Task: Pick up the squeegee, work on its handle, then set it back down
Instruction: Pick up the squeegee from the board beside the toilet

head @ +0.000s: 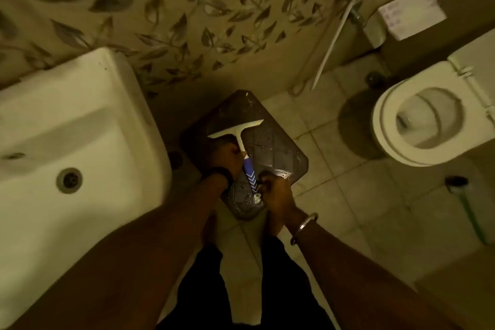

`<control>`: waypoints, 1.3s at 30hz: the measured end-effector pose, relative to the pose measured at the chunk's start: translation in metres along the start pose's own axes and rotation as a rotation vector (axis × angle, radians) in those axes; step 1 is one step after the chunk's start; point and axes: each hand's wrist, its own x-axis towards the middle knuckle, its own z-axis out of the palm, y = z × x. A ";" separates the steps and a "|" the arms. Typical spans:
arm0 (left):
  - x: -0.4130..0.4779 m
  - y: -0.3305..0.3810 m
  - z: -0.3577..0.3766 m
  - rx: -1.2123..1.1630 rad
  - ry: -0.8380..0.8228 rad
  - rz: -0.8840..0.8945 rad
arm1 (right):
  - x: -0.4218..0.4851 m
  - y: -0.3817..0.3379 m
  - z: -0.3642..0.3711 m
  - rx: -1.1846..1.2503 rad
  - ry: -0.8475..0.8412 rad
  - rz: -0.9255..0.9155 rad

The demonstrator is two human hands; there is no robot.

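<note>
The squeegee has a white T-shaped blade and neck and a blue-and-white patterned grip. It is held over a dark square stool on the floor, blade pointing away from me. My left hand grips the handle just below the white neck. My right hand pinches the lower end of the blue grip, near its white tip. A dark band sits on my left wrist and a metal bangle on my right.
A white washbasin fills the left side, close to my left arm. A white toilet stands at the right. A leaf-patterned wall runs along the back, with a white hose against it. Beige tiles cover the floor.
</note>
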 end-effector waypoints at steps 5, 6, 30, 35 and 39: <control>0.015 -0.011 0.025 -0.094 -0.073 -0.134 | 0.019 0.013 0.025 -0.021 -0.059 0.031; 0.017 -0.012 0.029 -0.098 -0.080 -0.139 | 0.021 0.013 0.029 -0.034 -0.042 0.027; -0.132 0.096 -0.164 -0.507 -0.023 0.272 | -0.139 -0.199 -0.066 0.498 0.236 -0.261; -0.194 0.112 -0.240 -0.560 0.041 0.434 | -0.197 -0.274 -0.078 0.633 0.217 -0.402; -0.246 0.118 -0.293 -0.587 0.132 0.522 | -0.233 -0.323 -0.084 0.669 0.198 -0.511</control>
